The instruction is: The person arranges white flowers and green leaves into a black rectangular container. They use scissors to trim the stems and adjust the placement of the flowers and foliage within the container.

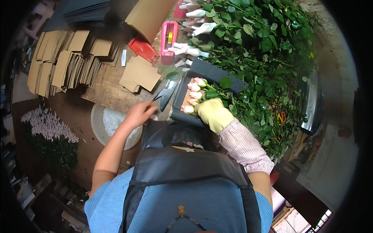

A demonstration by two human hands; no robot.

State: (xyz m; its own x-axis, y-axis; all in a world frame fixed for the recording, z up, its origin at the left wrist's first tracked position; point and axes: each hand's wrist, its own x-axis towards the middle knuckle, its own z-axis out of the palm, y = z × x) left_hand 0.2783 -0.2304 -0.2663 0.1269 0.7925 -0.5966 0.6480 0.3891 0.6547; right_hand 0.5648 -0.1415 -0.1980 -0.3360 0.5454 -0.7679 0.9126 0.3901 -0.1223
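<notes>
Pale pink roses [196, 95] lie in a row on dark grey corrugated card [211, 72], heads to the left and leafy stems to the right. My right hand [214, 115], in a pale yellow glove, rests at the near end of this row beside the lowest bloom. Its fingers curl down out of sight, so what they grip is hidden. My bare left hand [140, 113] is left of the card with fingers stretched and apart, close to a dark bladed tool like scissors [165, 98]. A small pale pink piece [154, 117] lies by its fingertips.
Leafy rose stems [264, 50] heap up on the right, several with white-netted heads [204, 28]. A pink tape dispenser [168, 42] stands behind. Cardboard pieces [142, 73] and stacked cardboard [62, 64] cover the far left. Below the table edge are a round tub [97, 126] and bunched flowers [50, 128].
</notes>
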